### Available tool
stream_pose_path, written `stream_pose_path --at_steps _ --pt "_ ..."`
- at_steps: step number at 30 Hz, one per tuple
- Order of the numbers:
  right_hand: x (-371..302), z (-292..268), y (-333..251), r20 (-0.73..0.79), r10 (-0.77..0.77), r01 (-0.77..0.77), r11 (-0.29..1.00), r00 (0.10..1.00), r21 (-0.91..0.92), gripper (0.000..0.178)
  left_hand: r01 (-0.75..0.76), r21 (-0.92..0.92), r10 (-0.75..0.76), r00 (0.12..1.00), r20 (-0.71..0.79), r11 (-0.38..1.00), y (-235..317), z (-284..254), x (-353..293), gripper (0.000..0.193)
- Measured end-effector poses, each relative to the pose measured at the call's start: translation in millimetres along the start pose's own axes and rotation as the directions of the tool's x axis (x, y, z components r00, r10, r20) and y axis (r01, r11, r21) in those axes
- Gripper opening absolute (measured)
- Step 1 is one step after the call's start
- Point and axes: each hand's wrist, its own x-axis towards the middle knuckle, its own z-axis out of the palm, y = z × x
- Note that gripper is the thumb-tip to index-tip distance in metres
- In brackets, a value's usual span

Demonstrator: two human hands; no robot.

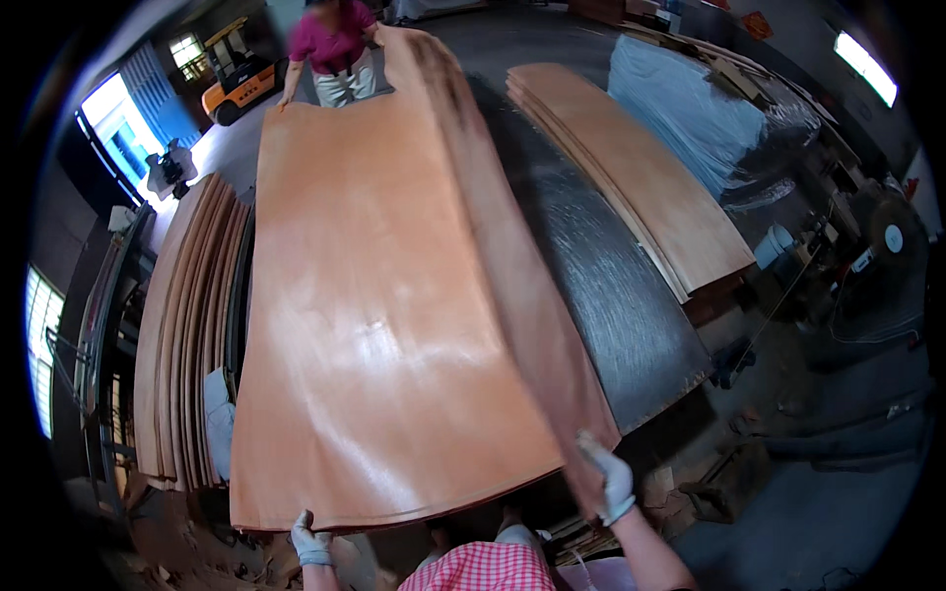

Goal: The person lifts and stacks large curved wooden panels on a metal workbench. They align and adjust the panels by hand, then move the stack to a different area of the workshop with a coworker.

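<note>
A large, thin, reddish-tan wood veneer sheet [374, 295] stretches away from me, its near edge curving in front of my body. My left hand [311, 541], in a pale glove, is closed on that near edge, thumb up. My right hand [609, 480], also gloved, grips the near corner of a darker raised strip of veneer [522, 295] along the right side. Whether this strip is a fold of the same sheet or another one, I cannot tell. At the far end a co-worker in a magenta top [335, 44] holds the sheet's edge with both arms spread.
A dark, shiny flat surface [611, 315] lies to the right, with a stack of wood sheets [641, 177] beyond it. Curved sheets [182, 345] stand at the left. Plastic-wrapped goods [685, 108], a forklift [239, 84] and a white bucket [774, 244] are farther off.
</note>
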Motion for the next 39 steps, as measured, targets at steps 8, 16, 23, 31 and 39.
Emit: stream_pose_path --at_steps 8,16,23,31,39 --pt "35.8 -4.3 170.7 0.607 -0.099 0.586 -0.18 0.788 -0.79 0.065 -0.808 0.561 0.476 0.572 0.668 0.183 8.6 8.1 -66.1 0.037" --pt "28.0 -7.7 186.9 0.51 0.156 0.518 -0.467 0.846 -0.716 0.074 -0.144 0.097 0.119 0.966 0.231 0.985 17.8 64.1 -143.8 0.016" --pt "23.4 18.7 171.0 0.416 0.293 0.508 -0.554 0.861 -0.66 0.085 -0.439 0.473 0.249 0.877 0.412 0.764 5.7 113.1 -236.2 0.035" --pt "30.1 -7.9 184.0 0.51 0.252 0.569 -0.363 0.822 -0.738 0.06 -0.968 0.25 0.091 0.248 0.965 -0.015 -96.3 205.2 -265.6 0.042" --pt "-18.7 14.6 77.0 0.217 0.772 0.396 -0.049 0.598 -0.917 0.047 -0.979 0.203 -0.281 0.187 0.941 0.028 -165.3 179.3 -206.1 0.044"
